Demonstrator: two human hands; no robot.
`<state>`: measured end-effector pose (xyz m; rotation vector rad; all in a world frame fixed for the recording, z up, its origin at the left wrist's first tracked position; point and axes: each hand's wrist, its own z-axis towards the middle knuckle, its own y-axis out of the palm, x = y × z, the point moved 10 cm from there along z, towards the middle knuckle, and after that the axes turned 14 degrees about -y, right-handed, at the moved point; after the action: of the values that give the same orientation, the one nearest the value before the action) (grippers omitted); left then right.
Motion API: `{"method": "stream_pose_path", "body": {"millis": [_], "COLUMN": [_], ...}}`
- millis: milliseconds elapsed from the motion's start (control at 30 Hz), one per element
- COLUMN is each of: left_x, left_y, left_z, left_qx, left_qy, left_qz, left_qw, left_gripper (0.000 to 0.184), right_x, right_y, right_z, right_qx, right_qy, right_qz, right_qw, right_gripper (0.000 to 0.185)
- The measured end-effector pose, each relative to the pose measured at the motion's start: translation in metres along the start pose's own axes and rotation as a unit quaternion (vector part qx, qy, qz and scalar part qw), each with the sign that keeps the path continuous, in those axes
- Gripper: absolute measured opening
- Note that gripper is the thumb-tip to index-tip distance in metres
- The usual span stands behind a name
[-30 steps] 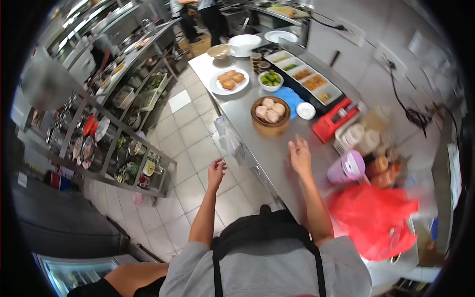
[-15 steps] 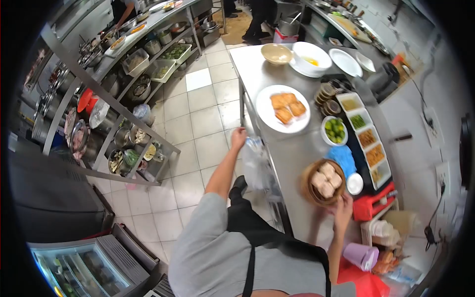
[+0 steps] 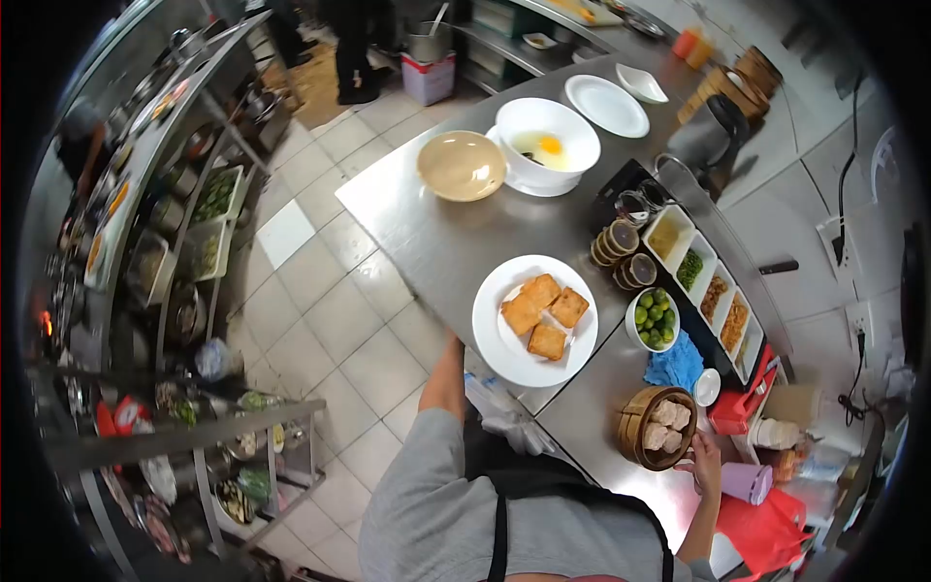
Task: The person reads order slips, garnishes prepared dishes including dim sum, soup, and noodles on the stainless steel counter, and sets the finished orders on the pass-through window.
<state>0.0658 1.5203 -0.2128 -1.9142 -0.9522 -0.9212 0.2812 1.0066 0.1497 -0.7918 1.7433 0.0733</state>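
My right hand [image 3: 702,464] grips the near right rim of a round bamboo steamer [image 3: 635,427], fingers closed round its edge. Several pale dumplings [image 3: 669,424] sit inside it. Whether the steamer rests on the steel counter or is lifted, I cannot tell. My left forearm [image 3: 444,383] reaches toward the counter's edge, and the hand is hidden there, below a white plate [image 3: 488,341]. On that plate lie several golden fried squares [image 3: 546,341]. Beside the steamer are a crumpled blue cloth [image 3: 676,362] and a small white dish [image 3: 707,387].
Along the wall runs a condiment tray [image 3: 694,274], with a bowl of green limes [image 3: 656,320] and stacked sauce cups [image 3: 614,242] beside it. Farther off stand a tan bowl [image 3: 462,165] and a white bowl with egg [image 3: 543,121]. Metal shelves [image 3: 208,427] stand left.
My view has turned, so the counter appears rotated. My left hand, visible beside the counter before, has gone out of sight. My right hand still holds the steamer, which sits lower in view.
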Motion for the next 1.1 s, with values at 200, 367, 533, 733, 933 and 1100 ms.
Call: {"method": "stream_pose_path", "body": {"millis": [200,367,533,733,933,1100], "left_x": [-0.013,-0.018,-0.019,-0.016,-0.02,-0.01], "left_y": [0.003,-0.008,-0.017,-0.031,-0.066,-0.213], "left_z": [-0.007,-0.011,-0.017,-0.023,-0.042,-0.097], "left_qx": [0.021,0.035,0.049,0.067,0.051,0.355], "left_qy": [-0.055,-0.08,-0.098,-0.11,-0.167,0.103], "left_qz": [0.047,0.033,0.018,-0.039,-0.604,-0.02], "left_qw": [0.997,0.996,0.994,0.991,0.778,0.929], "left_gripper": [0.044,0.043,0.043,0.043,0.042,0.056], "right_x": [-0.01,-0.01,-0.006,0.0,0.001,-0.011], "right_y": [0.009,0.009,0.008,0.01,0.007,0.003], "right_z": [-0.01,-0.009,-0.009,-0.011,-0.021,-0.022], "right_qx": [0.017,0.025,0.023,0.021,0.02,0.057], "right_qy": [-0.004,-0.001,-0.002,-0.007,-0.012,-0.051], "right_qz": [-0.033,-0.022,-0.014,-0.01,-0.043,-0.078], "right_qw": [0.999,0.999,1.0,1.0,0.999,0.994], "right_gripper": [0.042,0.041,0.039,0.041,0.033,0.031]}}
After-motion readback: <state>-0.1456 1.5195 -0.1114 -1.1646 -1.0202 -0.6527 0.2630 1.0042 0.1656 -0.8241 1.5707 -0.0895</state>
